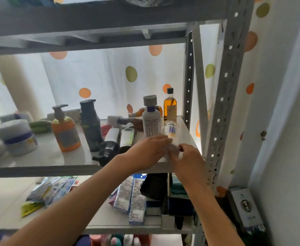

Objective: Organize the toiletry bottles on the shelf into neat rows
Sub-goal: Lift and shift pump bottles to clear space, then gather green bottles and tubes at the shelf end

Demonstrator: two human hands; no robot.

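On the white shelf [39, 157] stand an orange pump bottle [66, 132], a dark grey bottle [90, 125], a white bottle with a grey cap [151, 119] and an amber oil bottle [170, 105]. Two dark bottles [111, 141] [127, 137] lie on their sides. A small white bottle with a purple label [170, 130] sits by the white bottle. My left hand [149, 151] and my right hand [188, 157] meet at the shelf's front right around a small clear item [173, 150], blurred; my right fingers curl on it.
A white tub [16, 137] stands at the shelf's left. The grey metal upright [223, 103] rises right beside my right hand. Boxes and packets [131, 197] crowd the shelf below. A dotted curtain hangs behind.
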